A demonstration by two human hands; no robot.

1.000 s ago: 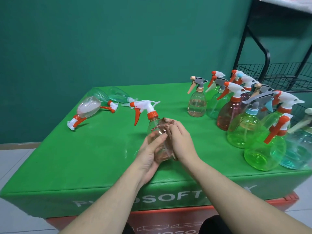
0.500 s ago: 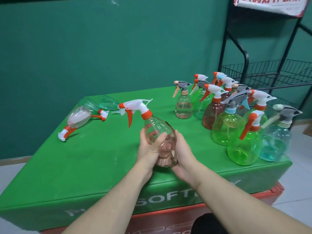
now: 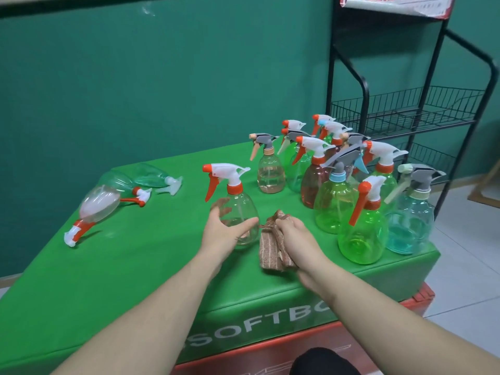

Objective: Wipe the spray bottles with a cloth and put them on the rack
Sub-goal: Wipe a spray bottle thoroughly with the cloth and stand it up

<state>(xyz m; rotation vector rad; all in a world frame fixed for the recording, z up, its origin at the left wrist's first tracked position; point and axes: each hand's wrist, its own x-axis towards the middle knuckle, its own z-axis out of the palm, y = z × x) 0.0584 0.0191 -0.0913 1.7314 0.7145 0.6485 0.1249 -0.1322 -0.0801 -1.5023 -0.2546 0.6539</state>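
A: Nearest us, our right hand point(image 3: 293, 239) bunches the brown cloth point(image 3: 273, 247) against the green surface point(image 3: 135, 266); our left hand point(image 3: 226, 234) wraps the clear bottle point(image 3: 239, 212), upright.

B: So wiping looks finished?

A: We judge so. Next we lift it past the standing bottles point(image 3: 351, 190) to the rack point(image 3: 405, 117) behind.

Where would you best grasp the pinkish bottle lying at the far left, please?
Grip the pinkish bottle around its wide belly, from above: it lies on its side, trigger head toward the table's front-left edge, and the belly is its broadest exposed part.
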